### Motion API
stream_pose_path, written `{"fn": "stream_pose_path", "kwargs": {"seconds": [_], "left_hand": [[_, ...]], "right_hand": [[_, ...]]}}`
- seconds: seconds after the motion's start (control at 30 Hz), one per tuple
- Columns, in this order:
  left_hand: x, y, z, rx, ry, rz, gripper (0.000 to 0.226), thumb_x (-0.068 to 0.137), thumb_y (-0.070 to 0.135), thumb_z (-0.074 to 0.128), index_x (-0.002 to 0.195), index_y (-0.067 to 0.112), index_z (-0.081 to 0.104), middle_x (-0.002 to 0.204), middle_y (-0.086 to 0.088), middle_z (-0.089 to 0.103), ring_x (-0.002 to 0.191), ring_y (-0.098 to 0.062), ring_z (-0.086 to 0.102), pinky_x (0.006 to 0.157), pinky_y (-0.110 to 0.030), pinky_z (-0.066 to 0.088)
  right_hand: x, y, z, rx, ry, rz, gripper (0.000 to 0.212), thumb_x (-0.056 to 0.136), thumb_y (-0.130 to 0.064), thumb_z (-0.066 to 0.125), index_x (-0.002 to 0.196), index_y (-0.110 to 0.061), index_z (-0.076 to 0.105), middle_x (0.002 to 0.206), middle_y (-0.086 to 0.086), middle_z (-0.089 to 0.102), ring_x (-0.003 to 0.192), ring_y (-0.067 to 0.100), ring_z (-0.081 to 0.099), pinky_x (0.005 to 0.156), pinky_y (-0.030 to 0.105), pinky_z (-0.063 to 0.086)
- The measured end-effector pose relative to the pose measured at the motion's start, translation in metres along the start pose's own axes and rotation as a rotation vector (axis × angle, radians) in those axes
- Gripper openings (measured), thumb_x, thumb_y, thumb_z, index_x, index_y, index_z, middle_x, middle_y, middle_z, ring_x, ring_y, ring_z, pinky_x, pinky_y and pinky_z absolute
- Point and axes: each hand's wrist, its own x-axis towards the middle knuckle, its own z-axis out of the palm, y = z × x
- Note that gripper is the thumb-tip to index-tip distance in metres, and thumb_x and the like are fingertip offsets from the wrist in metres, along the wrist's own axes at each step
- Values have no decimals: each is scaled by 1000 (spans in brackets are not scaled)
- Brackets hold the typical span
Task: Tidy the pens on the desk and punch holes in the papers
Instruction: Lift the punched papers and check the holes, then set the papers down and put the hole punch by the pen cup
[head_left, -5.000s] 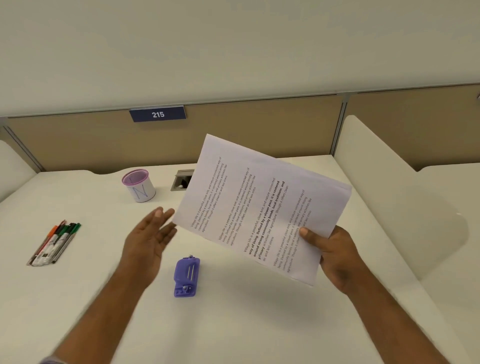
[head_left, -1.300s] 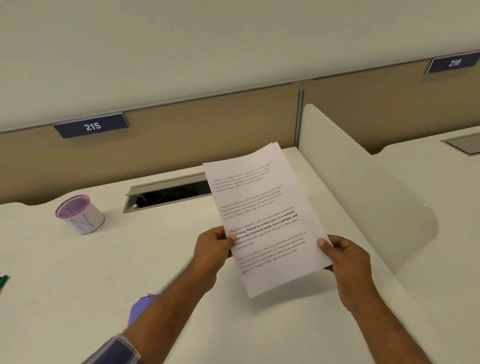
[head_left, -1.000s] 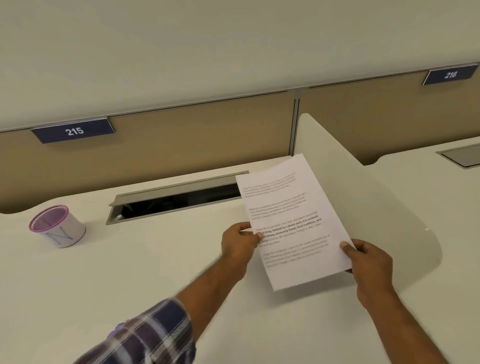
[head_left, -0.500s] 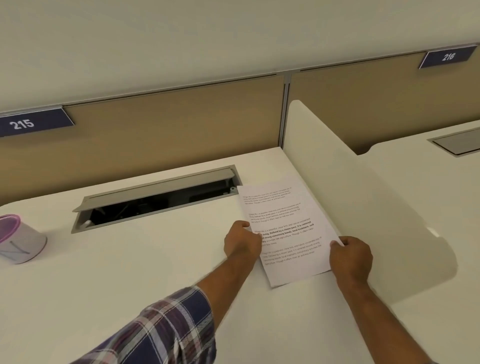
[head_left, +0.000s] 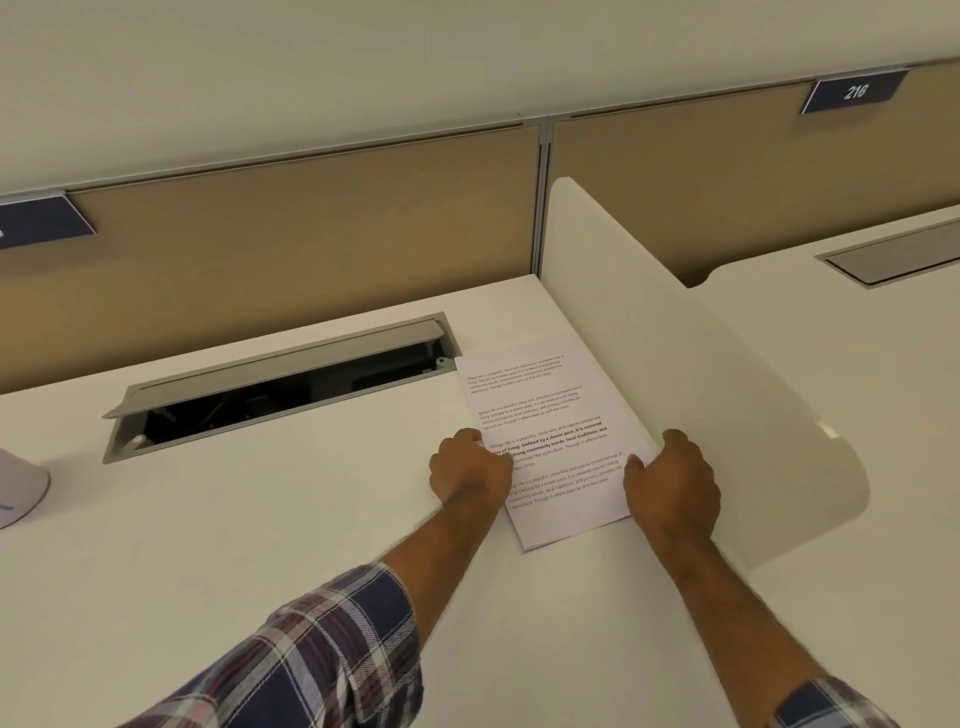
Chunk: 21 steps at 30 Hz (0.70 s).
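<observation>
A printed white paper (head_left: 540, 410) lies flat on the white desk (head_left: 249, 530), at its far right beside the side divider. My left hand (head_left: 467, 470) grips the paper's left edge and my right hand (head_left: 672, 475) grips its right edge, both resting on the desk. A sliver of the white pen cup (head_left: 21, 486) shows at the left border. The pens and the purple hole punch are out of view.
An open grey cable hatch (head_left: 280, 384) is sunk in the desk left of the paper. A white curved divider (head_left: 675, 374) stands right of it, a tan partition (head_left: 311, 234) behind. A neighbouring desk (head_left: 857, 364) lies beyond.
The paper, held up in the air by my right hand, was taken by both hands, carried right and lowered flat onto the desk by the divider. The view shifted right.
</observation>
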Motion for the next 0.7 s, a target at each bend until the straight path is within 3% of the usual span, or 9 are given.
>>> {"fn": "stream_pose_path", "kwargs": {"seconds": [0.1, 0.23, 0.43, 0.7], "left_hand": [[-1, -4, -3, -35, -32, 2, 63, 78, 39, 74, 135, 19, 53, 132, -3, 58, 122, -25, 54, 100, -40, 48], [-3, -17, -14, -98, -60, 54, 65, 75, 43, 77, 132, 19, 55, 131, -3, 59, 120, -24, 56, 99, -44, 50], [-9, -64, -74, 94, 57, 275, 48, 86, 44, 66, 128, 21, 59, 132, 1, 58, 121, -18, 53, 103, -34, 45], [-30, -182, -180, 356, 163, 337, 61, 92, 59, 48, 142, 26, 46, 152, 6, 43, 141, -16, 36, 116, -35, 29]], "right_hand": [[-5, -2, -6, -163, 13, -73, 45, 82, -28, 68, 115, -1, 53, 107, 18, 63, 98, 38, 60, 81, 43, 45], [-16, -7, -11, -189, 11, -116, 45, 82, -31, 68, 114, -3, 54, 104, 16, 64, 97, 36, 60, 80, 43, 46], [-54, -21, -10, -79, -56, -233, 49, 84, -29, 67, 124, -4, 54, 115, 14, 64, 106, 34, 59, 86, 43, 46], [-135, -54, 8, 140, -232, -467, 52, 83, -26, 70, 128, -6, 55, 124, 10, 63, 118, 29, 56, 100, 43, 44]]}}
